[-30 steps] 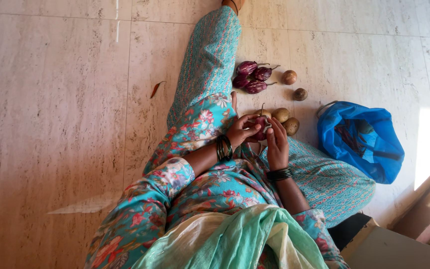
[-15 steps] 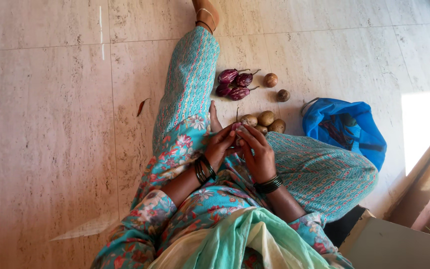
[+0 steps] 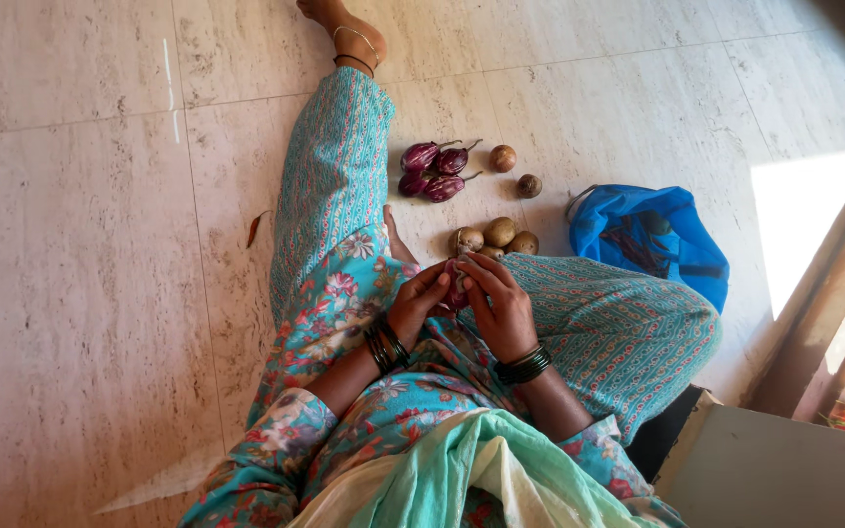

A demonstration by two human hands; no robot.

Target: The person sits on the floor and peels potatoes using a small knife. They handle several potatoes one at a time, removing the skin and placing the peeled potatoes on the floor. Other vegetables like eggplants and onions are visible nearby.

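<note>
The person sits on the tiled floor [image 3: 80, 293] with one leg stretched out ahead and the other folded, and both hands meet over the lap. The left hand [image 3: 417, 301] curls its fingers round a small purple brinjal [image 3: 452, 290], and the right hand [image 3: 499, 305] closes on the same brinjal from the other side, thumb and fingertips pressed to its upper end. Most of the brinjal is hidden between the palms, so whether its stalk is on or off cannot be told.

Judging by how things lie, the work looks to be at an early or middle stage: only this one brinjal is in hand, and the rest wait on the floor untouched (no peelings, cut pieces or knife show anywhere).

Just beyond the hands, against the folded knee, sits a cluster of potatoes [image 3: 499, 235], touching one another. Farther out, beside the stretched leg, lies a group of purple brinjals [image 3: 429, 171], stalks on, with two brown round vegetables [image 3: 515, 170], possibly onions, just to their right. A blue bag [image 3: 682, 249] lies open toward the right edge of the floor, dark contents partly visible inside. On the other side of the leg a single red chilli [image 3: 253, 230] lies well apart from everything.
</note>
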